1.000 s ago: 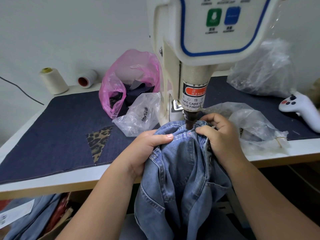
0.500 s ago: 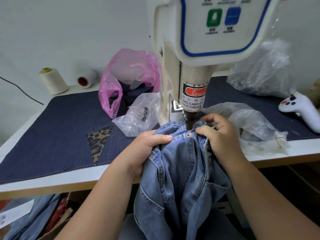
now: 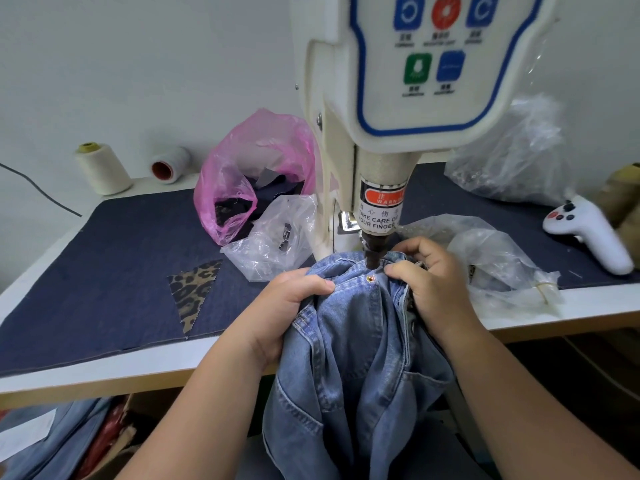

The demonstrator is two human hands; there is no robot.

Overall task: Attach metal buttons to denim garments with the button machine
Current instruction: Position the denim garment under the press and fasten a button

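- Your left hand (image 3: 291,299) and right hand (image 3: 429,282) both pinch the denim (image 3: 349,341) at the bench's front edge
- One button (image 3: 370,279) looks set beside the punch (image 3: 374,252); others likely remain

**Readable text: button machine only**

Button machine (image 3: 398,98), label (image 3: 380,209) round its lower barrel: red band reads "WARN…", cut off; below it Chinese characters, then "TAKE CARE O… YOUR FINGER". Captions under the control panel (image 3: 436,57) buttons too blurred to read.
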